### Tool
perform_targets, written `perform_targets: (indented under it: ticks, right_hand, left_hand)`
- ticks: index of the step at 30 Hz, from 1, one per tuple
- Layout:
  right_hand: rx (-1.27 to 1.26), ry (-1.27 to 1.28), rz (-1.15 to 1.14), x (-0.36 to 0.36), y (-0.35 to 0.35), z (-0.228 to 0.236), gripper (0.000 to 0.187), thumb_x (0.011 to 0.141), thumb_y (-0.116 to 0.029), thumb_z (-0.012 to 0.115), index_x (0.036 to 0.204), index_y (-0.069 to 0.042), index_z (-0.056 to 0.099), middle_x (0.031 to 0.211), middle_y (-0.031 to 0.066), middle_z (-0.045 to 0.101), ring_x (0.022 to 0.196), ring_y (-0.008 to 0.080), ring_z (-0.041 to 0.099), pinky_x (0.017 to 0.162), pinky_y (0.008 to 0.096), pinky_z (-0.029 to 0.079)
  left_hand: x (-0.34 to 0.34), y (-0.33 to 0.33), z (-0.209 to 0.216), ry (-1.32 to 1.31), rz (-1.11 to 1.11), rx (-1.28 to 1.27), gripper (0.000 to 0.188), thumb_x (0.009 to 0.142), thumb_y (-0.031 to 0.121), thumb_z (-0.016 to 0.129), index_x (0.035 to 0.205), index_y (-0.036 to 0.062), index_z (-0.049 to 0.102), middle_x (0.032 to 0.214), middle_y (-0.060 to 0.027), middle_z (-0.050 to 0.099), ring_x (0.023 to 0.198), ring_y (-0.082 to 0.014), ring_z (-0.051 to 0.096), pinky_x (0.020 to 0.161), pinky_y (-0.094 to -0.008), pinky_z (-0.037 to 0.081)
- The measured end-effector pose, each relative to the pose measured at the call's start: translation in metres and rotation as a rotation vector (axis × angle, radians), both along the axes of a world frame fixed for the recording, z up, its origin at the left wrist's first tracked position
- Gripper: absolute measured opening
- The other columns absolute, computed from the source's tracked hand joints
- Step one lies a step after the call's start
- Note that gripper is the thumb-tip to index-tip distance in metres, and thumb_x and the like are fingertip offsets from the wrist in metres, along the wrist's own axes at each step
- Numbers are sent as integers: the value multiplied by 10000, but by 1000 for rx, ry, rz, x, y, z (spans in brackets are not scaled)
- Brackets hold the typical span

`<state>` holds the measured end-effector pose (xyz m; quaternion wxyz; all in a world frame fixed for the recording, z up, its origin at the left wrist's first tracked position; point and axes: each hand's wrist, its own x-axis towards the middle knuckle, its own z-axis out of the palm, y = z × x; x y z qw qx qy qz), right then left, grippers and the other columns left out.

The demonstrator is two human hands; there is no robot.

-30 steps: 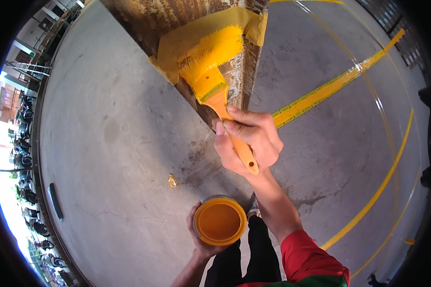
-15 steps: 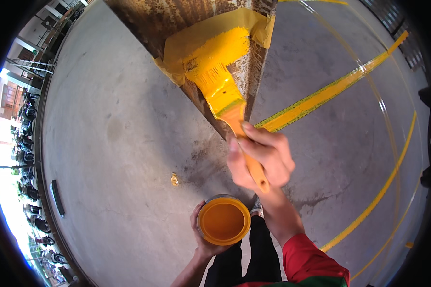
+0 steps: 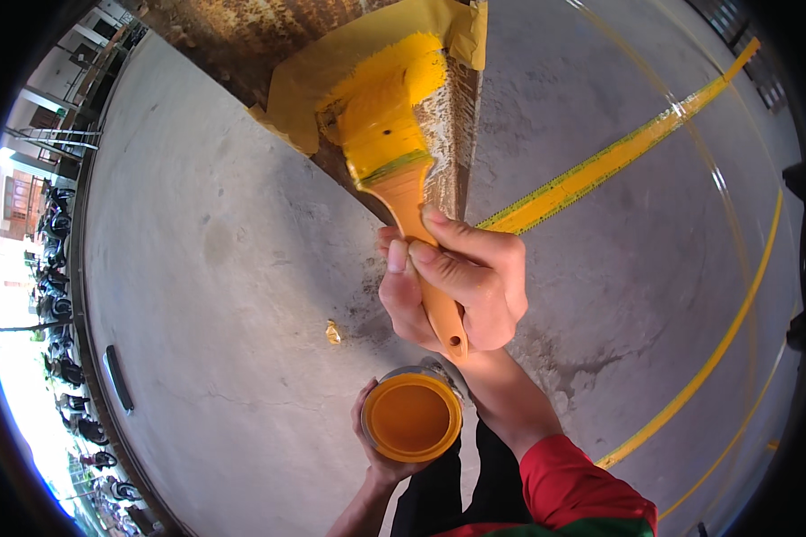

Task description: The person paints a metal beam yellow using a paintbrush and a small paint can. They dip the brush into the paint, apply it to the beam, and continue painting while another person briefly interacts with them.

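My right hand (image 3: pixel 461 282) grips the wooden handle of a wide paintbrush (image 3: pixel 407 192), its bristles coated in yellow and laid against a rusty metal beam (image 3: pixel 228 40). Fresh yellow paint (image 3: pixel 385 67) covers a patch of the beam below a strip of tan masking paper (image 3: pixel 300 76). Bare, rusty metal shows beside and below the patch. Lower down, my left hand (image 3: pixel 378 447) is wrapped round an open paint can (image 3: pixel 458 416), held upright, with orange-yellow paint in it; the fingers on its far side are hidden.
A crumpled golden scrap (image 3: pixel 333 331) lies on the grey concrete floor (image 3: pixel 197 358). Yellow tape lines (image 3: pixel 591 183) cross the floor to the right. A dark bar (image 3: pixel 117 379) lies at the left, and parked motorbikes (image 3: pixel 58 300) line the far left edge.
My right hand and the brush have shifted left, and the bristles now lie over the left part of the painted patch. The beam sits further left and higher in view. The can stays held.
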<state>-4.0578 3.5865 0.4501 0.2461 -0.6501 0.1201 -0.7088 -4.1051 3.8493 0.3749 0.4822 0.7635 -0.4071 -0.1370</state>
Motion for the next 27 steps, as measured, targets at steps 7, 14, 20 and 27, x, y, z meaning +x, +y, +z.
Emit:
perform_targets:
  ticks: [7,14,20,27]
  right_hand:
    - [252,-87,329,-23,-12,0,161,873,84,692,939,22,560,1082,210,598,758,252,732,613,318,658]
    - [125,-42,268,-46,-8,-1,242,742,161,674,958,58,705,1142,251,639,839,281,727,702,313,644]
    - [192,-11,348,-40,-15,-15,347,697,159,710,1018,35,758,1109,223,670,891,275,728,767,319,635]
    - [179,59,438,-37,2,-10,350,749,113,766,1090,37,747,1187,237,642,854,234,715,751,296,605]
  left_hand:
    - [5,10,3,9,18,-5,1395,584,453,991,1569,32,98,1544,-221,288,1449,-385,341,1180,-533,325]
    - [0,19,-1,25,22,33,1366,588,451,991,1553,53,109,1560,-218,283,1441,-378,361,1174,-537,340]
    - [-19,24,-7,-16,158,66,1357,588,483,987,1548,31,141,1543,-231,280,1437,-377,357,1178,-522,338]
    - [-41,15,5,75,289,158,1323,613,442,991,1539,42,135,1528,-210,315,1414,-361,396,1155,-510,352]
